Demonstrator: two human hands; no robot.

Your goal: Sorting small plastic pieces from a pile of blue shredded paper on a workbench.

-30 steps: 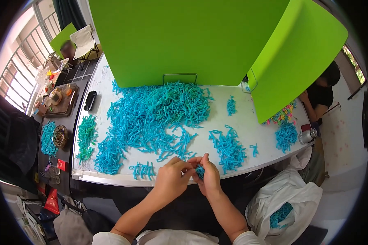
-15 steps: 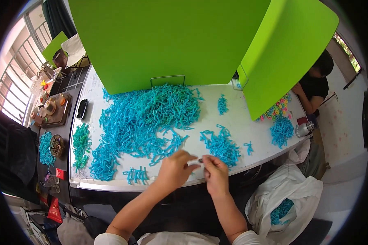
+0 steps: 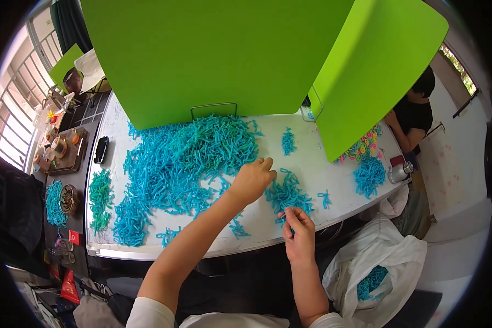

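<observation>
Small pile of blue strips (image 3: 291, 192) lying on table (image 3: 341, 177), between hands. Left hand (image 3: 254, 180) now reaching past pile's top, parting from right hand (image 3: 299, 235); joint handling apparently pausing. Left fingers curling; whether holding anything, cannot tell. Right thumb and fingers pressing together, pinching blue piece (image 3: 293, 232). Leftward, big blue heap (image 3: 172, 164) spreading below green board (image 3: 218, 60).

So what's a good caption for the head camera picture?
Left hand and right hand near heaps of blue pieces on a white table, with a green board behind.
</observation>
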